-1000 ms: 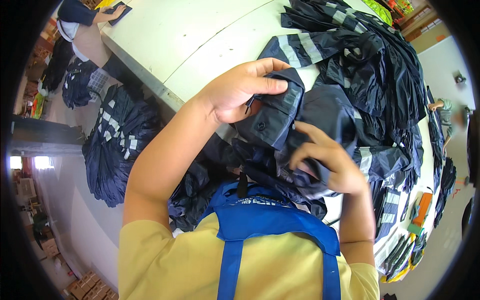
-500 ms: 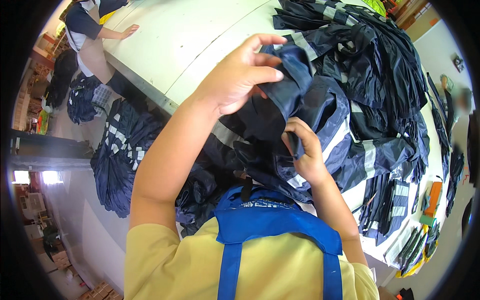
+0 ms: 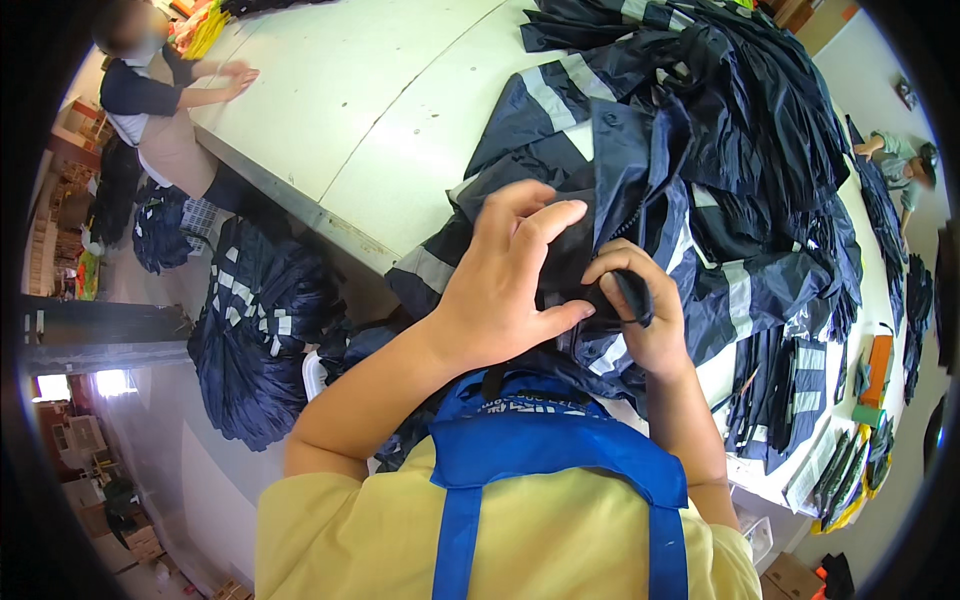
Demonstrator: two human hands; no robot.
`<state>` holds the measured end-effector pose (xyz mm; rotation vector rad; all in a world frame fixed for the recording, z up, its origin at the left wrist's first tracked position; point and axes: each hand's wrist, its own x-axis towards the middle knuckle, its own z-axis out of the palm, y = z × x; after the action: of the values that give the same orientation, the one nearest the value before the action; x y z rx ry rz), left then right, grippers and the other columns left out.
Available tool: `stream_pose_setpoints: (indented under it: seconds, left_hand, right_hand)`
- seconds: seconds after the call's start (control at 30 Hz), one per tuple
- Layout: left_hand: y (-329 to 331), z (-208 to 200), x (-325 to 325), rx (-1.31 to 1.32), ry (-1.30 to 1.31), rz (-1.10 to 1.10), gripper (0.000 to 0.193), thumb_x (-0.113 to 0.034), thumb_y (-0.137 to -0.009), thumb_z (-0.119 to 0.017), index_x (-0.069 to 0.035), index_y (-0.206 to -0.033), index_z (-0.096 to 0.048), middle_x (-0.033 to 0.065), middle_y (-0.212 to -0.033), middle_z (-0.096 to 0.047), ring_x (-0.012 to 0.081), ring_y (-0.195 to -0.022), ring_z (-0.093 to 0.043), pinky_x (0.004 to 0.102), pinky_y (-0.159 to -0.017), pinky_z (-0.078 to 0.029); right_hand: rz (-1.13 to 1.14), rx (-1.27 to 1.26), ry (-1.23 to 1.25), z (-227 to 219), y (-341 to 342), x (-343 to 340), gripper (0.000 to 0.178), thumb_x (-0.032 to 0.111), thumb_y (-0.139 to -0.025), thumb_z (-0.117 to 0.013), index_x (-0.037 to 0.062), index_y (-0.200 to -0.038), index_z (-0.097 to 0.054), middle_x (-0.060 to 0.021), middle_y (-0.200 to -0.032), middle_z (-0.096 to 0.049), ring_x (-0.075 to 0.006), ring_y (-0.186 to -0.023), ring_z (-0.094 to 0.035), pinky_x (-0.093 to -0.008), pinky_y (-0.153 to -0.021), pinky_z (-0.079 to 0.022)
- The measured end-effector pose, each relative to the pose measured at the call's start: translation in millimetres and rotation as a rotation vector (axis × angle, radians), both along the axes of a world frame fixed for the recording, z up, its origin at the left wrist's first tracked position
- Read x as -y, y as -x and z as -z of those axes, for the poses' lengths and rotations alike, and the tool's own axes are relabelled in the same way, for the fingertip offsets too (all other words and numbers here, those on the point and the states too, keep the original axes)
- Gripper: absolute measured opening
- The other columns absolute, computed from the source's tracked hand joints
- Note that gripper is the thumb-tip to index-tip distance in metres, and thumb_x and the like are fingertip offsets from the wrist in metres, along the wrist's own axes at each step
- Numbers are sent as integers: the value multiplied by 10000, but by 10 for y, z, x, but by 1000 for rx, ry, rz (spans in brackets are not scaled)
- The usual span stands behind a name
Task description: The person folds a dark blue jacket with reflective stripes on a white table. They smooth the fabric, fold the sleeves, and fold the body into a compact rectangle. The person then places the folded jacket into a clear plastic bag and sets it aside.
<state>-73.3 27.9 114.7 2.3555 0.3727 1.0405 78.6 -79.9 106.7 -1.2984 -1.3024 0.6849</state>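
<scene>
A big heap of dark jackets (image 3: 770, 130) crowds the far right of the white table (image 3: 370, 110). Another dark bundle (image 3: 245, 375) sits left, below it. The zip jacket (image 3: 640, 165) is just past the fingers: the right hand (image 3: 652, 318) grips its cloth, while the left hand (image 3: 495, 285) is spread, maybe touching.

White lettering is printed on the front of the blue apron (image 3: 555, 455), below its folded-over top edge. It is seen at a steep slant and is partly lost in creases, so the wording cannot be made out. Nothing else can be read in the view.
</scene>
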Motion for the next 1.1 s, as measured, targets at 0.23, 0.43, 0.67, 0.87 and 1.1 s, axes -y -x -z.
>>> stream_pose_setpoints:
  seconds: [0.23, 0.43, 0.67, 0.87, 1.1]
  left_hand:
    - [-72, 152, -67, 37, -59, 77, 553, 53, -714, -606, -33, -1246, -482, 138, -992, -618, 325, -824, -607, 377, -726, -501]
    - [-103, 113, -217, 6, -60, 217, 452, 135, -716, -542, -60, -1124, -540, 128, -921, -633, 303, -739, -608, 347, -651, -489]
    - [-211, -148, -61, -38, -154, 96, 288, -33, -676, -694, -91, -944, -607, 73, -1071, -599, 283, -971, -578, 385, -830, -471]
    - [-467, -267, -59, 100, -598, 135, 226, -96, -673, -702, -119, -896, -673, -9, -949, -630, 201, -873, -560, 323, -770, -451]
    - [-551, -334, -122, -86, -362, 332, 122, -46, -719, -685, -83, -833, -666, 35, -770, -652, 213, -691, -614, 306, -640, -483]
  right_hand:
    - [-109, -596, 42, 72, -84, 43, 171, 115, -917, -534, -36, -900, -611, -113, -912, -609, -205, -863, -582, -310, -831, -445]
    - [-108, -1103, -31, 96, -160, 111, 180, 149, -886, -584, -30, -889, -598, -144, -847, -595, -220, -760, -560, -315, -734, -447]
    - [32, -871, -1, -40, -187, 202, 140, 99, -904, -545, -29, -895, -598, -130, -859, -605, -205, -763, -571, -306, -740, -455]
    - [-82, -453, 84, -225, -244, 282, 159, 123, -940, -545, -11, -878, -604, -85, -831, -613, -169, -787, -593, -286, -751, -468]
    - [-125, -372, -86, -169, -325, 358, 138, 89, -952, -521, -6, -901, -606, -94, -896, -626, -191, -860, -609, -315, -831, -473]
